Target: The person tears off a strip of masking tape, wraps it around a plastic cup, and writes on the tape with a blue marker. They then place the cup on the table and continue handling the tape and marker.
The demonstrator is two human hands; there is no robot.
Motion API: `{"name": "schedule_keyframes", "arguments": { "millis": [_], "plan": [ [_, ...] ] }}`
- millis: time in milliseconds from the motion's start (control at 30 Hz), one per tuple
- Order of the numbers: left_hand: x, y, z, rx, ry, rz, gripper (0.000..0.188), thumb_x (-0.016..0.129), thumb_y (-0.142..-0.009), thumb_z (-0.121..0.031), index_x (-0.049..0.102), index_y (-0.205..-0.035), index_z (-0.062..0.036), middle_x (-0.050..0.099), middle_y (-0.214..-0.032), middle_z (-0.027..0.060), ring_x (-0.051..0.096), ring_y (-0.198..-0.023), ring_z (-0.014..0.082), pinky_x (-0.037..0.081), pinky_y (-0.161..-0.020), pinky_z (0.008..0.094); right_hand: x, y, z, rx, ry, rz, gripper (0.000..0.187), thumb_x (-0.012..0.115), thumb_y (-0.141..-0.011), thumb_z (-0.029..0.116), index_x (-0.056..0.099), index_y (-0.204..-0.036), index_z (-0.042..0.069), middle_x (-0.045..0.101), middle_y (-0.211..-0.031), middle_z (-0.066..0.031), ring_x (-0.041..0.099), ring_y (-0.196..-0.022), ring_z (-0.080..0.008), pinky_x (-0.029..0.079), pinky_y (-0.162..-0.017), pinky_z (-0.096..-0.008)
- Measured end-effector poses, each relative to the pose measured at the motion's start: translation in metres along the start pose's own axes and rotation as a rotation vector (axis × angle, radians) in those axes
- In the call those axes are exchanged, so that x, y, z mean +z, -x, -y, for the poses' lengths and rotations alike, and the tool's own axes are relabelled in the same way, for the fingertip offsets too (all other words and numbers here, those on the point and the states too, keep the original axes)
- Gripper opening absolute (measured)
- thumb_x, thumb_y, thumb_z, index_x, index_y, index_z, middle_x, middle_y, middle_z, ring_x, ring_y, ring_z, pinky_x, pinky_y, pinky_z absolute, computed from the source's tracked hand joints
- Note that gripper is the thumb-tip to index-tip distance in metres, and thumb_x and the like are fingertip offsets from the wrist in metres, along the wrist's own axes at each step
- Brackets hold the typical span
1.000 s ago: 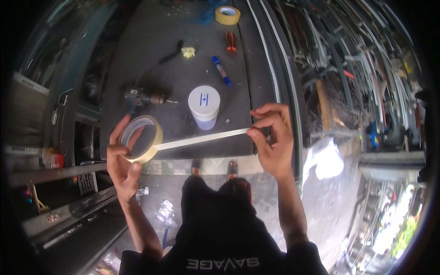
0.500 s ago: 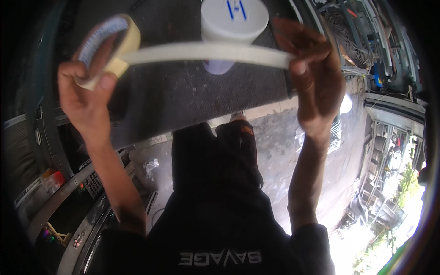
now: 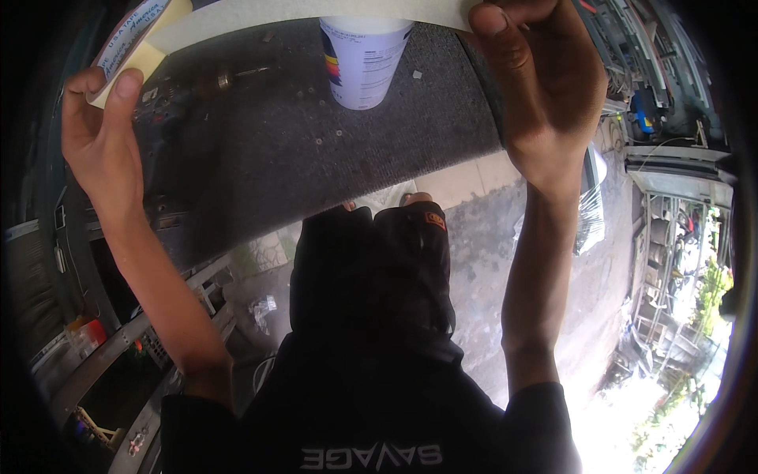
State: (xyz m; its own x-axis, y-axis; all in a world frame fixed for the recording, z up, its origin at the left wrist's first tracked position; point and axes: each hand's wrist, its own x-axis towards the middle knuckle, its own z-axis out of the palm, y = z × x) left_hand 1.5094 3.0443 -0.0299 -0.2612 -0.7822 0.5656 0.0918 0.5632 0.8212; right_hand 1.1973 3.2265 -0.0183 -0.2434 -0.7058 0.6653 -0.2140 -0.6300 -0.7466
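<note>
My left hand [image 3: 106, 134] pinches a roll of cream masking tape [image 3: 146, 59] between thumb and fingers at the upper left. From the roll a pulled-out strip of tape [image 3: 308, 14] stretches across the top of the view. Its other end is gripped by the thumb and fingers of my right hand [image 3: 545, 87]. Beyond the strip, a white tub [image 3: 365, 67] with a coloured mark on its side stands on a dark tabletop [image 3: 260, 150]. The strip covers part of the tub, and its top is out of view.
The dark table's near edge runs slantwise before my legs. A drill-like tool [image 3: 225, 79] lies on its left part. To the right, crumpled clear plastic [image 3: 588, 209] is by the grey floor [image 3: 489, 253]. Metal racks [image 3: 671, 162] line the right side.
Both hands have risen and moved farther apart, carrying the tape roll and strip toward the top edge. The tape strip spans a longer stretch, and the tub appears higher in the view.
</note>
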Motion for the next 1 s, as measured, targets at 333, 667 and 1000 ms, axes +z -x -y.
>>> {"name": "schedule_keyframes", "arguments": {
  "millis": [333, 667, 1000],
  "plan": [
    [-0.005, -0.013, 0.015, 0.051, 0.004, 0.095, 0.019, 0.073, -0.102, -0.006, 0.057, -0.113, -0.0035, 0.059, -0.12, 0.0081, 0.056, -0.115, 0.0135, 0.043, -0.108, 0.0288, 0.004, -0.004, -0.007, -0.058, 0.039, -0.051, 0.014, 0.067, -0.105, 0.006, 0.057, -0.104, -0.004, 0.067, -0.132, -0.0344, 0.067, -0.128, -0.036, 0.056, -0.106, -0.0414],
    [0.0, -0.017, 0.019, 0.035, -0.049, 0.072, 0.02, 0.071, -0.103, -0.003, 0.055, -0.113, -0.0038, 0.058, -0.122, 0.0087, 0.056, -0.117, 0.0146, 0.042, -0.109, 0.0296, 0.002, -0.004, -0.026, -0.127, -0.08, -0.078, 0.012, 0.067, -0.104, 0.003, 0.058, -0.104, -0.005, 0.07, -0.126, -0.0329, 0.071, -0.121, -0.0326, 0.059, -0.102, -0.0394],
    [0.002, -0.021, 0.017, -0.007, -0.158, 0.035, 0.02, 0.072, -0.102, -0.004, 0.057, -0.116, -0.0023, 0.057, -0.121, 0.0068, 0.055, -0.117, 0.0146, 0.041, -0.107, 0.029, 0.003, -0.006, -0.027, -0.088, -0.021, -0.104, 0.011, 0.067, -0.104, 0.001, 0.058, -0.106, -0.006, 0.071, -0.123, -0.0281, 0.074, -0.11, -0.0243, 0.06, -0.097, -0.0339]
  ]
}}
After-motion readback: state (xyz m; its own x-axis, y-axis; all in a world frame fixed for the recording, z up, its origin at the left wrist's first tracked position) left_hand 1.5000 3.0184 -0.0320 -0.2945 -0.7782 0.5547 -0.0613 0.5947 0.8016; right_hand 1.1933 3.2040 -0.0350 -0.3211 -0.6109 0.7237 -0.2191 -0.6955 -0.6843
